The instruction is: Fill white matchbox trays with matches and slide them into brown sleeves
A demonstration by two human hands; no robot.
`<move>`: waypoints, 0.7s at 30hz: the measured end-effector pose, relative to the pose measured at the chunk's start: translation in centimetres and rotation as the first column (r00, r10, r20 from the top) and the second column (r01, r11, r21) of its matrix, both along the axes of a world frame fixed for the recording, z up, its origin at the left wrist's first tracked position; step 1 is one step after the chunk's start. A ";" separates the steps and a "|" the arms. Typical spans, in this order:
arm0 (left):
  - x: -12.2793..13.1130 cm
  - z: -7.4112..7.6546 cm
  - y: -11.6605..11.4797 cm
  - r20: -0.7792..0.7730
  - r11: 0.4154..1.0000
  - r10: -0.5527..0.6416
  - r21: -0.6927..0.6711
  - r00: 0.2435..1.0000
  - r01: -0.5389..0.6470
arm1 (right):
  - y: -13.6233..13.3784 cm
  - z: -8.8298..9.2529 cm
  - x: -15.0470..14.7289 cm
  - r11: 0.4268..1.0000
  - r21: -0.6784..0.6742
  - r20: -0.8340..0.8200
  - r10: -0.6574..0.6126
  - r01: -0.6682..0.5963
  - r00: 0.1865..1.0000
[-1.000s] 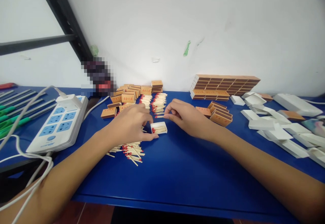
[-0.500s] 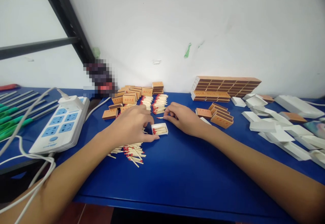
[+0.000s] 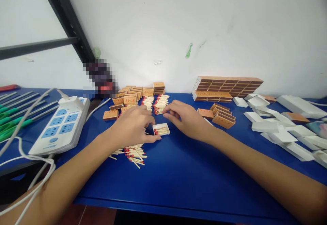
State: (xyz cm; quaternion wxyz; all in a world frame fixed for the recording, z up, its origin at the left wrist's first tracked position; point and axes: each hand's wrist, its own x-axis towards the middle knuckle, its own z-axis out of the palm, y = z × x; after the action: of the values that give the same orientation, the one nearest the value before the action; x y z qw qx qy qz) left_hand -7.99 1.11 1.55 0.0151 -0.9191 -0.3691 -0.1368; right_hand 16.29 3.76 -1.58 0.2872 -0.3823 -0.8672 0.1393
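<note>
My left hand (image 3: 135, 123) grips a small white matchbox tray (image 3: 166, 125) between thumb and forefinger. Inside it lie several red-tipped matches (image 3: 160, 130). Just beyond the tray's right corner is my right hand (image 3: 185, 118), its thumb and forefinger slightly apart with no match visible between them. Its fingertips come close to a neat pile of matches (image 3: 161, 104) behind the tray. Another heap of loose matches (image 3: 135, 153) lies below my left hand, which partly covers it.
Filled-looking matchboxes (image 3: 130, 99) cluster at the back left. A stacked wall of matchboxes (image 3: 230, 86) stands against the wall, with a few loose matchboxes (image 3: 223, 118) before it. White empty trays (image 3: 281, 134) spread rightward. A power strip (image 3: 60, 126) and green-handled tools (image 3: 15, 123) are left.
The match between my right fingertips is no longer there, and those fingers have shifted slightly up toward the match pile. My left hand still holds the tray in place.
</note>
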 end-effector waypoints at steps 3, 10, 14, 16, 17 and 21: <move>0.0 0.0 0.0 0.002 1.000 -0.013 -0.011 1.000 0.013 | 2.2 -1.2 0.8 0.995 0.093 0.042 -0.050 0.046 0.998; -0.1 -0.2 0.1 0.003 0.999 -0.029 -0.026 1.000 0.029 | 2.9 -2.1 1.1 0.995 0.059 0.075 -0.086 0.081 0.993; -0.1 -0.3 0.2 0.009 0.999 -0.032 -0.020 0.999 0.032 | 2.4 -1.8 1.1 0.996 0.037 0.073 -0.089 0.087 0.993; -0.1 -0.2 0.1 0.003 0.999 -0.033 -0.015 0.999 0.033 | 2.1 -1.5 1.0 0.996 0.030 0.044 -0.089 0.088 0.995; -0.1 -0.2 0.1 0.003 0.999 -0.033 -0.012 0.999 0.033 | 1.9 -1.4 0.9 0.996 0.027 0.028 -0.091 0.090 0.995; -0.2 -0.1 0.1 0.009 0.999 -0.029 -0.026 1.000 0.029 | 1.0 -1.1 0.4 0.996 0.047 0.021 -0.072 0.071 0.997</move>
State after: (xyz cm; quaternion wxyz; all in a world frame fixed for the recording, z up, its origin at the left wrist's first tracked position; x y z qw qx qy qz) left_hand -8.14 1.20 1.44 -0.0004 -0.9238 -0.3577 -0.1364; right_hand 16.65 4.79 -2.69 0.2911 -0.4079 -0.8590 0.1047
